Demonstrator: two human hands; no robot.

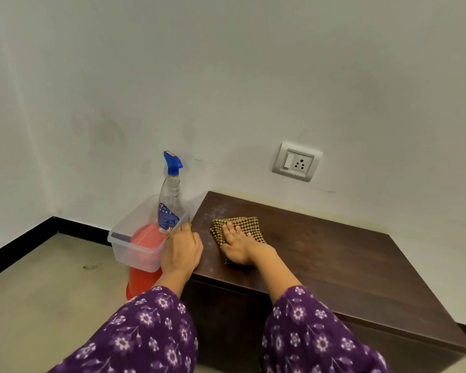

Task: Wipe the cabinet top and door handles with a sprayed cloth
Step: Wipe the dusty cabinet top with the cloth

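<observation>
Two sleeves (145, 332); right hand (238, 247) flat on one cloth (246, 224); left hand (182, 247): grip unclear.

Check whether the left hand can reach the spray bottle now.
Probably yes: the left hand rests at the cabinet top edge beside the open tub, and the spray bottle stands well above its rim.

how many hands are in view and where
2. The left hand rests on the left edge of the cabinet top, beside the tub. The right hand lies flat on the cloth on the cabinet top. Neither is hidden.
</observation>
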